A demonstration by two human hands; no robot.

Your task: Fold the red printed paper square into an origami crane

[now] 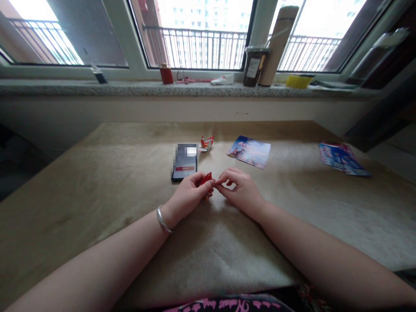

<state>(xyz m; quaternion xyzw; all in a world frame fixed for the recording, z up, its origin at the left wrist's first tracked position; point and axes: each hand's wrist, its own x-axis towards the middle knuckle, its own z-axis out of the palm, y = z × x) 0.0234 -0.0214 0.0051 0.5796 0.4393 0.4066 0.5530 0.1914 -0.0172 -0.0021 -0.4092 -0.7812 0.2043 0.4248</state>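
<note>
My left hand (191,190) is closed around a small red folded piece (207,177), which looks like paper or a wrapper; the fingers hide much of it. My right hand (238,186) meets it from the right, thumb and forefinger pinched together at its edge. Both hands are just above the table, close to each other. Just beyond my left hand lies a phone (185,162) with its screen lit. A crumpled or folded red-and-white piece (206,143) rests beside the phone's upper right corner.
On the table (130,221) lie a blue-and-pink printed sheet (250,151) and, farther right, a stack of similar printed sheets (342,158). The windowsill (130,89) holds a red jar (166,74), a dark lidded container (254,67), a tall tan cylinder (277,45) and a yellow item (299,81).
</note>
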